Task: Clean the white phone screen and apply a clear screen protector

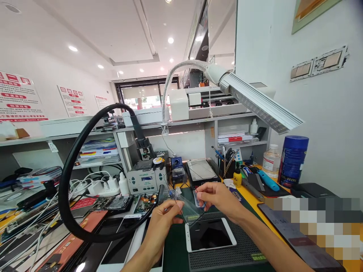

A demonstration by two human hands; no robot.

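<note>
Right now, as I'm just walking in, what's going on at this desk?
A person is holding a clear sheet with thin dark edges between the left hand and the right hand. It is tilted, its lowest corner showing by the far edge of a white phone; whether they touch, I can't tell. The phone lies screen up, its display dark, on a textured dark pad. Beyond the hands stands a grey bench unit.
</note>
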